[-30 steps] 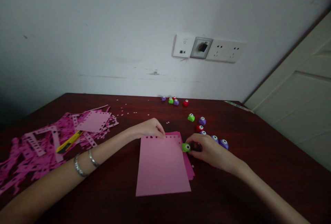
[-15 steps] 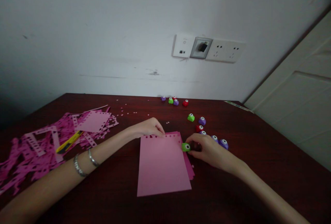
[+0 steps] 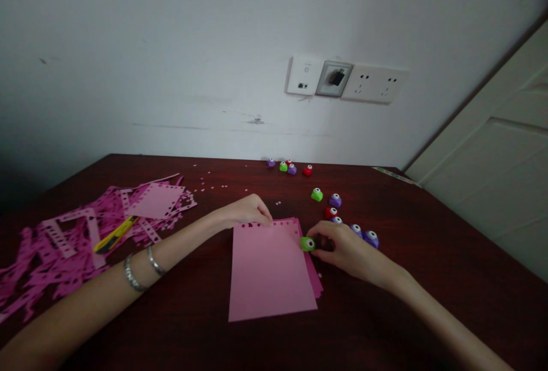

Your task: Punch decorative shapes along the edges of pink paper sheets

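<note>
Gripping the punch (image 3: 306,244) at two o'clock on the sheet (image 3: 272,274) is the right hand (image 3: 342,245); the left hand (image 3: 249,211) pinches twelve o'clock, where holes (image 3: 250,224) run across; six and nine look unpunched

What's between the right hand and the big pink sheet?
In the head view, a green punch, held by the right hand at the edge of the pink sheet.

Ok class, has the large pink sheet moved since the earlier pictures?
Yes, slightly: the sheet now has its near edge further up the view, closer to the fixed sockets.
</note>
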The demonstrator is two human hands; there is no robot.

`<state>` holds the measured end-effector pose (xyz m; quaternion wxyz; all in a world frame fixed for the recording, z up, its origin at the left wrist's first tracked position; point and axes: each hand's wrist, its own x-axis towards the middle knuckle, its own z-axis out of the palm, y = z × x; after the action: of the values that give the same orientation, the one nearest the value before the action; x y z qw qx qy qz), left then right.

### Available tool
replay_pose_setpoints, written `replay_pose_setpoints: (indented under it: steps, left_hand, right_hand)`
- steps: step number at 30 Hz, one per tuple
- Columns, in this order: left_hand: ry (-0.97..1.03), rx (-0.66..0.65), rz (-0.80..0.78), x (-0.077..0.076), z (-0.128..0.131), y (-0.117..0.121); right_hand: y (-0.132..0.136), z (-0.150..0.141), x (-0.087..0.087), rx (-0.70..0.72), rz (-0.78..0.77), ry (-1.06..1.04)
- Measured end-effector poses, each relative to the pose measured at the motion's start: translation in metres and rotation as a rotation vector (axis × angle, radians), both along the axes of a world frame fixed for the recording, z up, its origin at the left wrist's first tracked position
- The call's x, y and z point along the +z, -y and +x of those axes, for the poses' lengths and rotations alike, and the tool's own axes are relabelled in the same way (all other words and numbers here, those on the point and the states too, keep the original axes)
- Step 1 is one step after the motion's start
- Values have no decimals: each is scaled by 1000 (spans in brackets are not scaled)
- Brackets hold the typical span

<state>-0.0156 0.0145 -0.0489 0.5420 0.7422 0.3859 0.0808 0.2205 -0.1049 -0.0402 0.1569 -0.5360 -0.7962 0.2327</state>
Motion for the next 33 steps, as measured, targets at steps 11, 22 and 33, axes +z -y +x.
replay_pose_setpoints:
  steps: [11,22,33]
  left_hand:
    - [-40,-3,102,-4,6,5]
    - [-274,-119,732,4,17,38]
    - [-388,-309,607,5,19,47]
  right_hand:
    - [1,-8,1,33,-3,-8]
    - [-1,-7,-3,39,-3,-34]
    - [0,-6,0,81,-29,-43]
